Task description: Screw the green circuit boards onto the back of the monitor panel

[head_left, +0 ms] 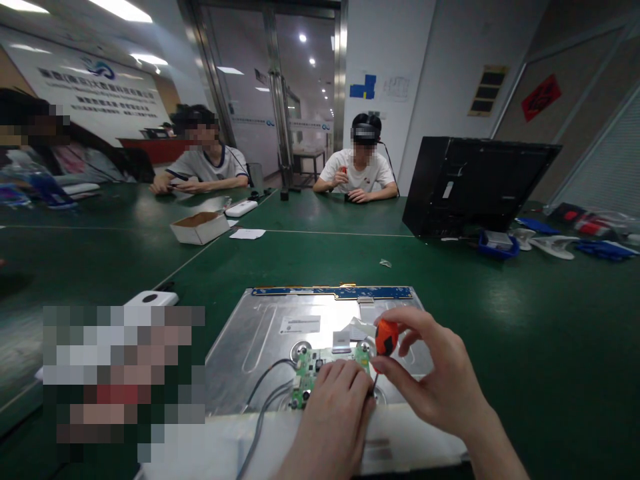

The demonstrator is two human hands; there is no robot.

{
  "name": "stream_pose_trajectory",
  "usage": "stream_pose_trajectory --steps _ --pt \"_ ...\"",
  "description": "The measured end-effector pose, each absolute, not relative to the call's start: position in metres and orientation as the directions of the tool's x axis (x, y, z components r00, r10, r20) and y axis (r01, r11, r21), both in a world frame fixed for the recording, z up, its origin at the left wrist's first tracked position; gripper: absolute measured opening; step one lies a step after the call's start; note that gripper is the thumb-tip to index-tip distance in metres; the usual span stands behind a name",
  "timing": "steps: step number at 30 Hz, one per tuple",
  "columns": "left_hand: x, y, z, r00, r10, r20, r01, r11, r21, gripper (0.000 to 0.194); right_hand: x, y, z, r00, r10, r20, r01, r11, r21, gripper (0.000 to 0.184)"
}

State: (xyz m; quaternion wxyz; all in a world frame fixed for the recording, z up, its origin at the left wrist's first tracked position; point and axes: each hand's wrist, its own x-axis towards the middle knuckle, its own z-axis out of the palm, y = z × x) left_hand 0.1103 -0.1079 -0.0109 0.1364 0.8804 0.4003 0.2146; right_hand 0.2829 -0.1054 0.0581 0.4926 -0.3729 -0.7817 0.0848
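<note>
A screwdriver [387,338] with an orange and black handle is pinched between the fingertips and thumb of my right hand [440,373]. Its thin shaft points down at the right edge of a green circuit board [311,365]. My left hand [336,403] lies over that board, fingers bent and together beside the shaft; its fingertips and anything in them are hidden. The board sits on the back of a silver metal display panel [267,337]. A flat ribbon cable [342,342] meets the board's top edge, and dark wires [267,375] run off its left side.
A narrow blue circuit strip [300,292] lines the panel's far edge. White sheeting [200,443] lies at the near edge. Beyond are an open white box [200,230], a paper slip [248,234] and a large black monitor [475,187]. Several people sit around the green table [540,333].
</note>
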Motion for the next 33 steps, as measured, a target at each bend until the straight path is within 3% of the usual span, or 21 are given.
stream_pose_trajectory --steps 25,33 --pt "0.110 -0.109 -0.009 0.587 0.772 0.246 0.636 -0.627 0.449 0.020 0.284 -0.108 0.057 -0.256 0.672 0.695 0.477 0.713 -0.514 0.037" --pt "0.110 -0.108 -0.019 0.574 0.758 0.310 0.620 -0.650 0.439 0.020 0.283 -0.106 0.058 -0.254 0.652 0.714 0.513 0.717 -0.472 0.033"
